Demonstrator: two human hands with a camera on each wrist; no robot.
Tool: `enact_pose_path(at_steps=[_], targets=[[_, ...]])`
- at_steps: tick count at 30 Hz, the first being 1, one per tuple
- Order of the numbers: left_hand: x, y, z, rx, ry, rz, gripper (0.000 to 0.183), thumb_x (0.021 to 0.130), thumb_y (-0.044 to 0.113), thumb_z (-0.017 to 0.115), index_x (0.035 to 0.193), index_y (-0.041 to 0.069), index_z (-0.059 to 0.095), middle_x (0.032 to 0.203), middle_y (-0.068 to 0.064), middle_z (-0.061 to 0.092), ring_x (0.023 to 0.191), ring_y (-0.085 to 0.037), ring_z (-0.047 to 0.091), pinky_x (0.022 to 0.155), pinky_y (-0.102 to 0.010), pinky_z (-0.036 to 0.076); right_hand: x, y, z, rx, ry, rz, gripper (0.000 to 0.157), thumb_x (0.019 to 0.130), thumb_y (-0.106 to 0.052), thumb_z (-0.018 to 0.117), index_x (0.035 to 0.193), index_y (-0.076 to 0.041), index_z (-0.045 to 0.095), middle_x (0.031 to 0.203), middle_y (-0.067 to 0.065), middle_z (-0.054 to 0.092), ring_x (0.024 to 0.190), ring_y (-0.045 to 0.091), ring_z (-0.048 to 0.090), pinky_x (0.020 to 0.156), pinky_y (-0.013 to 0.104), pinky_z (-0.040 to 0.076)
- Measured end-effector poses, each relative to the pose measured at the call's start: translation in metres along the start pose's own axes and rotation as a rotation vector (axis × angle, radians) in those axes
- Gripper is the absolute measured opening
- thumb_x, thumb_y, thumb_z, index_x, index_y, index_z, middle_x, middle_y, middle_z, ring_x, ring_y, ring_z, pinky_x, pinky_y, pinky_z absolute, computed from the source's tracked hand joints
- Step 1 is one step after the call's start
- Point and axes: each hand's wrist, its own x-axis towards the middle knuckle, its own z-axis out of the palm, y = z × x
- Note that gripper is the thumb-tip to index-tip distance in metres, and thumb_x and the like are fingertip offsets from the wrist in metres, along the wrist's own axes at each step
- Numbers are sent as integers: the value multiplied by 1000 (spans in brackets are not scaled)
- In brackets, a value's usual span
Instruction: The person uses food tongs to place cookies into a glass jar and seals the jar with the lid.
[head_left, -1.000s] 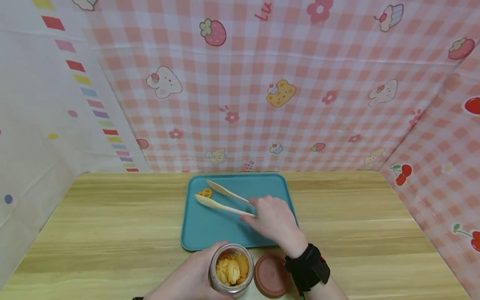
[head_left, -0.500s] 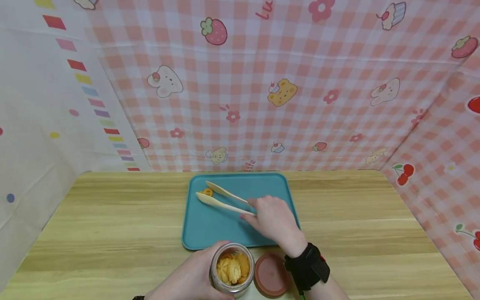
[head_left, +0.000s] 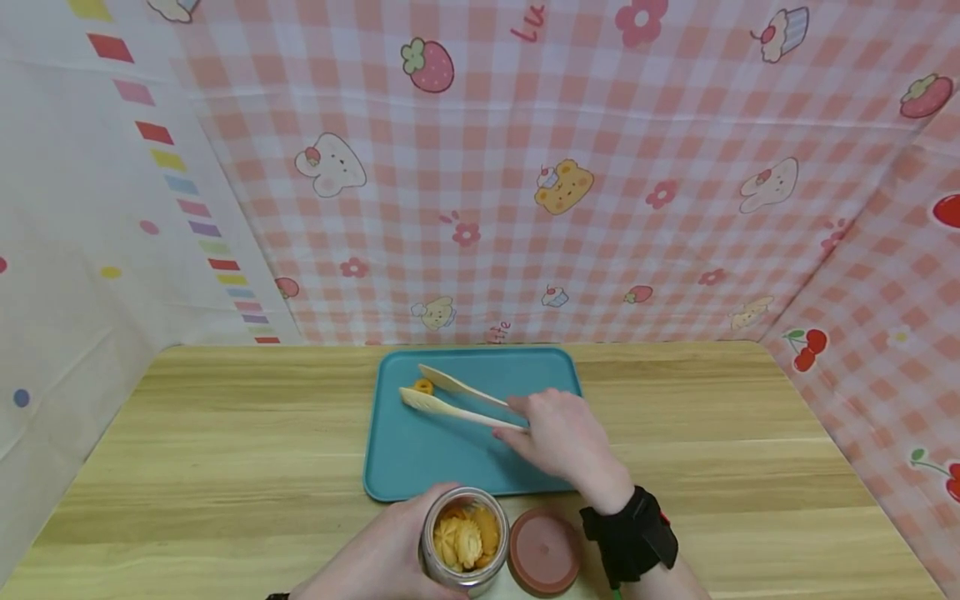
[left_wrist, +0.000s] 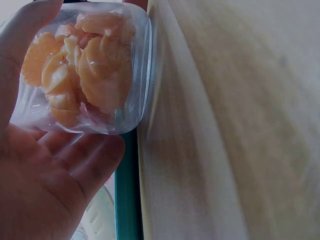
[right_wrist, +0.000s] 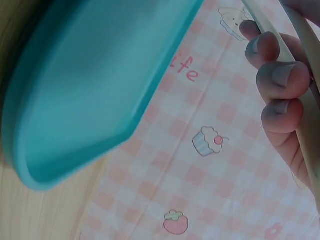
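Note:
My left hand [head_left: 397, 537] grips a clear plastic jar [left_wrist: 143, 75] at the front of the table, and pale yellow cookies [head_left: 467, 540] fill it up to its open mouth. My right hand [head_left: 561, 433] holds wooden tongs [head_left: 457, 411], fingers curled round the handles in the right wrist view. The tongs reach left over the blue tray [head_left: 420, 467], their two tips spread apart. Between these tips, near the tray's back left, is a small golden ring-shaped snack [head_left: 423, 387], partly covered by the nearer tip in the head view.
A round brown lid [head_left: 545, 552] lies flat on the wooden table [head_left: 247, 467], just right of the jar. Pink checked cloth [head_left: 480, 192] rises as a wall behind the tray, and printed cloth closes off both sides.
My right hand and the tongs have shifted slightly to the right, and the small snack now lies a little further right too. My left hand and the jar have stayed put.

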Motion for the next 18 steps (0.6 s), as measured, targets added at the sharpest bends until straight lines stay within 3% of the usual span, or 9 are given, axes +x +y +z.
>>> enact_pose_path(at_steps=[4, 13, 18], targets=[[0, 0, -1, -9, -9, -20, 87, 62, 52, 83, 137, 33, 43, 122, 18, 55, 109, -3, 54, 95, -31, 44, -3, 4, -5, 31, -15, 6, 42, 83, -50, 68, 112, -20, 74, 69, -8, 60, 56, 4, 48, 51, 24, 39], [1, 0, -1, -20, -20, -54, 87, 62, 52, 83, 137, 33, 43, 121, 18, 55, 109, -4, 53, 96, -31, 43, -9, 13, -19, 68, -6, -38, 27, 83, -45, 69, 97, -23, 74, 51, -13, 39, 46, 4, 34, 44, 22, 24], [1, 1, -1, -19, -15, -44, 86, 62, 53, 83, 136, 34, 43, 120, 18, 56, 108, -4, 54, 95, -31, 44, -15, 19, -28, 78, 7, -90, 26, 85, -45, 68, 97, -23, 72, 50, -12, 32, 46, 4, 27, 45, 21, 19]])
